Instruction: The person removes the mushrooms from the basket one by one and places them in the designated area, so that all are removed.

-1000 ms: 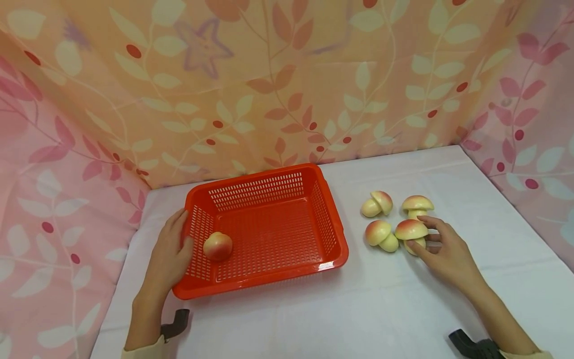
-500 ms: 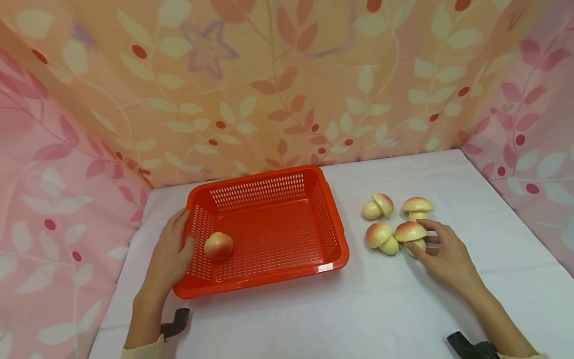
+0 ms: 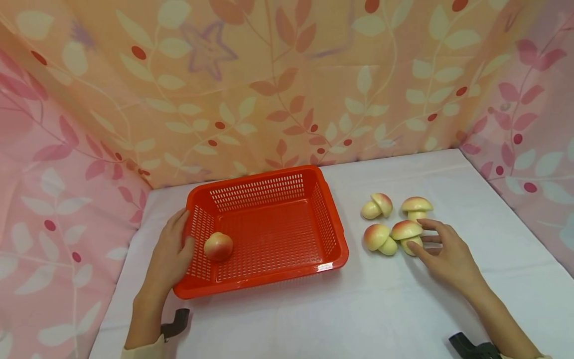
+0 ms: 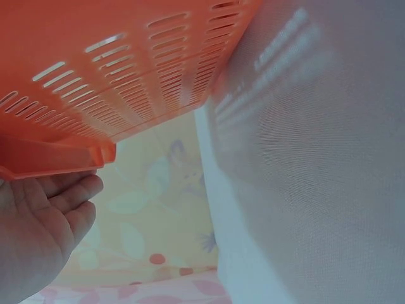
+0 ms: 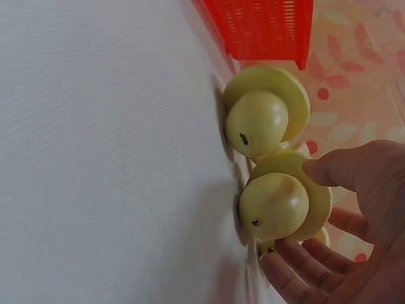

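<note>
My left hand (image 3: 169, 254) holds the left rim of a red plastic basket (image 3: 269, 276), thumb over the top edge. In the left wrist view its fingers (image 4: 79, 196) lie just under the rim. A toy mushroom (image 3: 217, 246) with a red-tinged cap lies inside the basket near that hand. On the right, my right hand (image 3: 448, 254) is around the right side of another mushroom (image 3: 406, 230), with relaxed fingers. The right wrist view shows the thumb (image 5: 335, 170) at the cap's edge and the fingers (image 5: 310, 266) below the pale stem.
Close by, several mushrooms form a cluster: one (image 3: 377, 239) against the touched one's left side, one (image 3: 377, 206) behind, and one (image 3: 417, 205) standing upright. White cloth (image 3: 287, 324) covers the table. Patterned curtains (image 3: 287, 99) enclose the back and sides.
The mushroom at my right hand has shifted slightly left, along with the one beside it. My right thumb and fingers now sit a little wider from it. The left hand and basket hold still.
</note>
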The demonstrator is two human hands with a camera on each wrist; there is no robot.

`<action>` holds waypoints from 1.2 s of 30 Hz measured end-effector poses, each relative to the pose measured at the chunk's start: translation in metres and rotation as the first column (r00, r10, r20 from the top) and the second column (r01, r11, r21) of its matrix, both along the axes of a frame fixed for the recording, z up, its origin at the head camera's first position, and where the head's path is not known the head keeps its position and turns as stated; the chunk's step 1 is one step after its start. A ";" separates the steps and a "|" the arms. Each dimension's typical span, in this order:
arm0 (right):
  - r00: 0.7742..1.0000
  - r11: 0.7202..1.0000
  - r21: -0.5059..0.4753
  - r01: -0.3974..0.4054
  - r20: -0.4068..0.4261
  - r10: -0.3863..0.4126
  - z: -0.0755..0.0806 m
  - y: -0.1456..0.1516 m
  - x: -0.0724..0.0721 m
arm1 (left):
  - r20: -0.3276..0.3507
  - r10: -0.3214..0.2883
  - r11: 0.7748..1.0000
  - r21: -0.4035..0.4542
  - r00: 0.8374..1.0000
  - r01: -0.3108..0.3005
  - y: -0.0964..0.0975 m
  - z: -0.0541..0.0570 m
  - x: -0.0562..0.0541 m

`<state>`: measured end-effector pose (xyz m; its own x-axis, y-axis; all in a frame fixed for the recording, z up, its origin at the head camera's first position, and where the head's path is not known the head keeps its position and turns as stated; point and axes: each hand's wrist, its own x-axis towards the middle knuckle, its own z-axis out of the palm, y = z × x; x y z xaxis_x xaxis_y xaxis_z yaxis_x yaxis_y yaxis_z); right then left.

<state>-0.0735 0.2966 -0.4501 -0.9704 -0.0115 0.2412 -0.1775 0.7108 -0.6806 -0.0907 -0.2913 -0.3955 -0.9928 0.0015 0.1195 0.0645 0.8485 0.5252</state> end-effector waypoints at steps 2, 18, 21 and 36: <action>1.000 1.000 0.002 -0.001 0.004 0.001 0.003 0.000 0.001 | 0.000 0.000 1.000 0.001 1.000 0.000 0.000 0.000 0.000; 0.998 0.998 0.061 -0.025 -0.050 0.028 0.035 -0.008 0.005 | -0.010 -0.002 1.000 0.003 1.000 0.002 -0.001 -0.001 0.000; 0.998 0.994 0.109 -0.027 -0.051 0.033 0.045 -0.012 0.002 | -0.017 -0.002 1.000 0.006 1.000 0.002 0.000 -0.001 0.001; 0.989 0.979 0.150 -0.138 -0.040 0.145 0.075 -0.044 -0.016 | -0.011 -0.003 1.000 0.001 1.000 0.003 -0.001 0.001 0.000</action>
<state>-0.0899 0.2527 -0.3750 -0.9430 -0.1865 0.2758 -0.3151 0.7675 -0.5583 -0.0904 -0.2924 -0.3949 -0.9914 0.0044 0.1305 0.0728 0.8480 0.5249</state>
